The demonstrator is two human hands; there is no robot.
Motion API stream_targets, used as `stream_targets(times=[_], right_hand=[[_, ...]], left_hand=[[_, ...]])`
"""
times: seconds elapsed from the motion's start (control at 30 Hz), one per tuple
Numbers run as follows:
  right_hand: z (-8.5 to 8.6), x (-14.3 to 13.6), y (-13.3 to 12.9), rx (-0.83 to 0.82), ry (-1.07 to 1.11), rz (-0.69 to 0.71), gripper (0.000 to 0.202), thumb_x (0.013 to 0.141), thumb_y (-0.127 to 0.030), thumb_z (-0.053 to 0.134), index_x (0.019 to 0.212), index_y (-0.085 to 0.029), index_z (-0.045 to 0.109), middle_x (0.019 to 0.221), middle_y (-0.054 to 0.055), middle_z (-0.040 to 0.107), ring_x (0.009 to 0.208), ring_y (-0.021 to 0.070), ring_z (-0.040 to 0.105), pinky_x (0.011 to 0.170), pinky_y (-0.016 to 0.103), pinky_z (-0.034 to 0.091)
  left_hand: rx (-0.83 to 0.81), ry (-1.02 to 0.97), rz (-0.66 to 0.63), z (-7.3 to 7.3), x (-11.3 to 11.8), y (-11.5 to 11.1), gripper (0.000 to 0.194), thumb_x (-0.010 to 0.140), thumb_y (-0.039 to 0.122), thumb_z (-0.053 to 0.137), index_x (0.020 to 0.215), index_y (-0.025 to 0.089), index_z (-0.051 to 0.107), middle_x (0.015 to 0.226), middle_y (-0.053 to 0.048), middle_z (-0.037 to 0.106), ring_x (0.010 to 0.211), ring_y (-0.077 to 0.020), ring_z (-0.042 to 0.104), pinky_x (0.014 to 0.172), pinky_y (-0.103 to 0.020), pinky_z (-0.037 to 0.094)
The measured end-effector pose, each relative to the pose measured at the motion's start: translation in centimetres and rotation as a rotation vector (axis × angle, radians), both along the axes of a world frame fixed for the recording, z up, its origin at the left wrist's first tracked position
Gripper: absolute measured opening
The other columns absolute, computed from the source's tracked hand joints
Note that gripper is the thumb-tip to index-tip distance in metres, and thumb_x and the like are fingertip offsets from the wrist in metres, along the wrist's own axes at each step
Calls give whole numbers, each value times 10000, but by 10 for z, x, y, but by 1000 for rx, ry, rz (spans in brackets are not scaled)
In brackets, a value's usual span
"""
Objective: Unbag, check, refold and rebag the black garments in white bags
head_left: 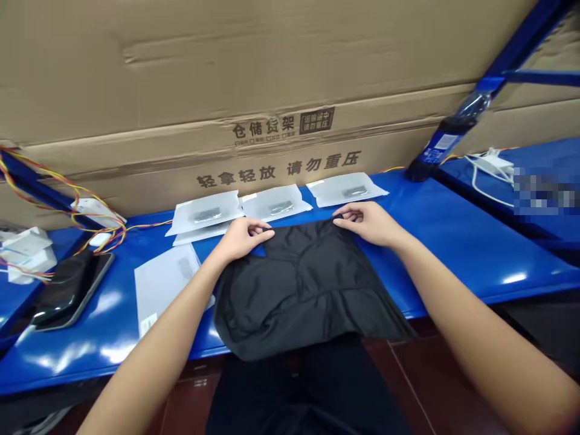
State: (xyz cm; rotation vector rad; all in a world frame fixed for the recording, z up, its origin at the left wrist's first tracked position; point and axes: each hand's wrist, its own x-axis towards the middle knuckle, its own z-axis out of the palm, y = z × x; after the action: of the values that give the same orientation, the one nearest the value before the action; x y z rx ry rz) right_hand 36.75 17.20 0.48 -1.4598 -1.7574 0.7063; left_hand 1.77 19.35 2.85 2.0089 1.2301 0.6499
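A black cloth item (303, 284) lies spread over the front edge of the blue table, its lower part hanging past the edge. My left hand (243, 237) pinches its upper left corner between thumb and fingers. At the upper right corner, my right hand (361, 222) grips the same cloth. Folds and seams run across its middle. Just behind the cloth are translucent white packets, one at the left (206, 211), one in the middle (277, 204) and one at the right (348, 189).
A flat white packet (163, 281) lies left of the cloth. Phones (67, 284) and tangled wires (102, 223) are further left on the blue table (462, 241). A dark bottle (446, 142) leans at the back right. Large cardboard (254, 72) stands behind.
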Motion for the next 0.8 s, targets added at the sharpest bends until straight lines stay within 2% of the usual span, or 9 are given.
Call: stream_targets(times=[0.1, 0.2, 0.33, 0.4, 0.47, 0.57, 0.67, 0.73, 0.8], right_hand=[[6, -3, -2, 1, 76, 2, 434, 783, -595, 780, 941, -192, 814, 807, 68, 769, 786, 246, 706, 819, 435, 604], [20, -5, -15, 50, 172, -5, 424, 776, -586, 802, 956, -201, 806, 926, 87, 806, 891, 271, 746, 916, 471, 616], [41, 0, -53, 158, 186, -6, 333, 836, -506, 800, 995, -213, 805, 1067, 97, 816, 1007, 286, 762, 1003, 482, 611], [43, 6, -76, 179, 136, 1, 278, 878, -474, 783, 1006, -229, 813, 1097, 90, 818, 1057, 289, 764, 1045, 485, 597], [37, 11, -97, 214, 77, 28, 240, 902, -463, 771, 994, -248, 821, 1097, 83, 824, 1106, 304, 761, 1073, 504, 587], [20, 16, -118, 266, -23, 146, 213, 919, -468, 742, 945, -274, 828, 1071, 77, 832, 1192, 336, 737, 1082, 553, 587], [12, 17, -137, 252, -134, 217, 221, 962, -452, 686, 955, -291, 838, 1162, 82, 824, 1314, 354, 679, 1093, 587, 581], [13, 16, -152, 260, -170, 200, 225, 972, -452, 693, 1045, -295, 838, 1281, 82, 793, 1407, 361, 613, 1129, 597, 557], [13, 16, -171, 252, -205, 204, 344, 938, -465, 759, 1240, -306, 798, 1405, 84, 737, 1479, 367, 545, 1161, 587, 539]], left_hand=[[1, -8, -3, 8, 0, 0, 485, 791, 611, 761, 950, 158, 829, 720, -33, 735, 666, -181, 635, 682, -304, 531], [43, -19, 7, 28, -1, -9, 443, 783, 565, 786, 969, 166, 837, 821, -60, 793, 749, -211, 686, 759, -337, 561], [171, -7, -44, 60, -5, -44, 306, 834, 474, 794, 956, 199, 848, 916, -62, 831, 848, -239, 739, 837, -360, 588], [254, 23, -84, 65, -7, -68, 218, 893, 417, 769, 940, 219, 847, 944, -51, 838, 885, -240, 757, 867, -364, 594], [333, 77, -137, 60, -8, -90, 161, 943, 362, 744, 954, 235, 843, 973, -46, 841, 926, -242, 769, 895, -372, 595], [423, 179, -246, 41, -8, -115, 134, 975, 326, 740, 956, 233, 835, 976, -52, 842, 941, -245, 779, 902, -385, 606], [504, 212, -266, 27, -10, -134, 159, 1011, 329, 708, 985, 222, 824, 1029, -67, 841, 984, -248, 783, 912, -397, 627], [581, 205, -231, 26, -15, -150, 193, 1023, 368, 699, 1065, 215, 808, 1131, -91, 830, 1081, -268, 773, 961, -427, 632], [672, 220, -204, 25, -23, -171, 289, 995, 441, 736, 1148, 201, 781, 1211, -122, 809, 1161, -301, 752, 1003, -469, 629]])
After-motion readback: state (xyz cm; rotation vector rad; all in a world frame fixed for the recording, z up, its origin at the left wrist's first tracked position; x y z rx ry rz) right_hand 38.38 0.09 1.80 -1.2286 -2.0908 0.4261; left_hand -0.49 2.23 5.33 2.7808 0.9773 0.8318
